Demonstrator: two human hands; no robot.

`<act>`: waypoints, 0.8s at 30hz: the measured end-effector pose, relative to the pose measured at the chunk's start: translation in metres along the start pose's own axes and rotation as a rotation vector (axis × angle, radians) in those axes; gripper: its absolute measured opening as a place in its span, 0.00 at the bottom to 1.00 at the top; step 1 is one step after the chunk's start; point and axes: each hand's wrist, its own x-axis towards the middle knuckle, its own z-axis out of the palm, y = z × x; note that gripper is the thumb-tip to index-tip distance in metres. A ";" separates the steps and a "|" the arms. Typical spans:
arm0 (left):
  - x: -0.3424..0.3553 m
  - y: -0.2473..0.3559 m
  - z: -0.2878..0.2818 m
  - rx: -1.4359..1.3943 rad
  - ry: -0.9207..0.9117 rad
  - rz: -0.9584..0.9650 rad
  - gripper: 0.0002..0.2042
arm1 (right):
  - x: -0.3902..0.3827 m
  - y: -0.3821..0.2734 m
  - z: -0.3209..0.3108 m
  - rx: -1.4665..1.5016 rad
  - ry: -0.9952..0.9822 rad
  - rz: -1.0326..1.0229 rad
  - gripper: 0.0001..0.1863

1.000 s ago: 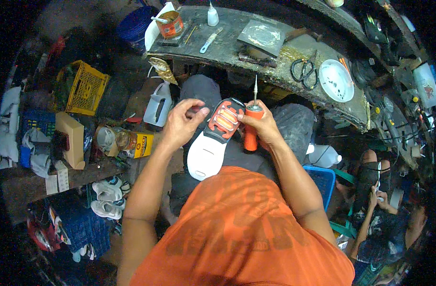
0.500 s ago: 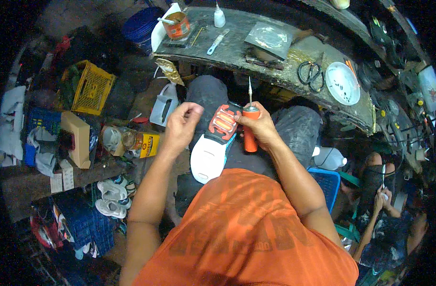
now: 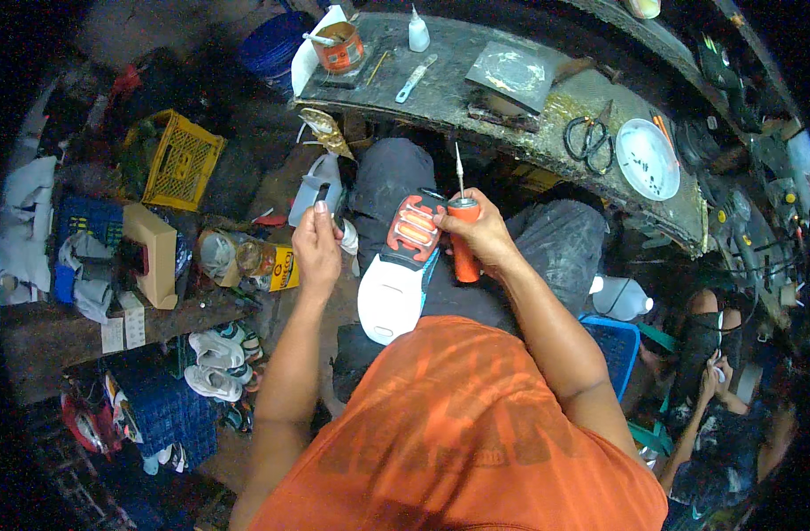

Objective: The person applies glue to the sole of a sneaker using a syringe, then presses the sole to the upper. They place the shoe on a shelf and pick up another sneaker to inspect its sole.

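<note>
A shoe [image 3: 392,296] lies sole up across my lap, with a white end toward me and a red-orange and black patterned part beyond it. My right hand [image 3: 483,232] is closed round the orange handle of an awl [image 3: 463,252], its thin metal point upward, while the thumb rests against the shoe's edge. Left of the shoe, my left hand [image 3: 318,252] is raised and apart from it, thumb and fingers pinched together. What the pinch holds, if anything, I cannot make out. A cut white jug [image 3: 313,181] with a dark strip in it stands just beyond that hand.
Across the front runs a workbench [image 3: 383,102] bearing an orange can [image 3: 339,55], a small bottle [image 3: 418,34], a knife [image 3: 416,80], a slab [image 3: 509,78], scissors [image 3: 587,142] and a white bowl [image 3: 647,161]. Crates and shoes [image 3: 215,363] lie left; another person [image 3: 715,380] sits right.
My left hand has moved left and down, away from the shoe, its fingers now pointing up. The right hand, awl and shoe stay nearly still. The view has shifted slightly.
</note>
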 end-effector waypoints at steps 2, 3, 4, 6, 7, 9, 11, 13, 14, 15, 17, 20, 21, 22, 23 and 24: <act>-0.005 0.002 -0.006 0.041 -0.086 0.139 0.17 | 0.000 -0.001 0.003 -0.002 -0.007 0.001 0.21; -0.008 0.005 -0.005 0.115 -0.102 0.105 0.17 | 0.001 -0.002 0.004 -0.004 -0.011 0.001 0.21; -0.010 0.010 0.000 0.095 -0.127 0.358 0.13 | 0.001 -0.002 0.005 -0.005 -0.012 -0.003 0.21; -0.014 0.021 0.015 0.151 -0.196 0.398 0.11 | 0.001 -0.002 0.006 -0.009 -0.017 -0.005 0.21; -0.014 0.026 0.022 0.180 -0.226 0.464 0.11 | 0.002 -0.001 0.006 -0.010 -0.021 -0.009 0.21; -0.010 0.036 0.034 0.316 -0.252 0.542 0.11 | 0.004 0.001 0.005 -0.030 -0.016 -0.067 0.21; -0.009 0.041 0.041 0.383 -0.283 0.545 0.11 | 0.006 0.004 0.003 -0.036 -0.012 -0.095 0.21; -0.008 0.042 0.044 0.385 -0.339 0.413 0.09 | 0.007 0.007 0.002 -0.026 -0.006 -0.088 0.21; -0.008 0.041 0.045 0.423 -0.307 0.500 0.09 | 0.008 0.008 0.002 -0.040 -0.001 -0.101 0.21; -0.009 0.041 0.047 0.463 -0.280 0.577 0.08 | 0.009 0.009 0.002 -0.056 0.002 -0.114 0.21; -0.012 0.040 0.048 0.518 -0.234 0.685 0.07 | 0.010 0.011 0.003 -0.051 -0.003 -0.125 0.21; -0.024 0.042 0.043 0.360 -0.215 0.615 0.05 | 0.012 0.012 0.003 -0.023 -0.021 -0.137 0.21; -0.029 0.043 0.038 0.173 -0.236 0.480 0.05 | 0.013 0.012 0.003 -0.034 -0.020 -0.147 0.21; -0.034 0.045 0.031 -0.010 -0.258 0.339 0.05 | 0.014 0.013 0.002 -0.040 -0.023 -0.163 0.21; -0.038 0.046 0.024 -0.223 -0.235 0.246 0.06 | 0.014 0.013 0.002 -0.070 -0.010 -0.149 0.21; -0.038 0.047 0.015 -0.229 -0.218 0.315 0.07 | 0.015 0.014 0.002 -0.097 -0.003 -0.142 0.21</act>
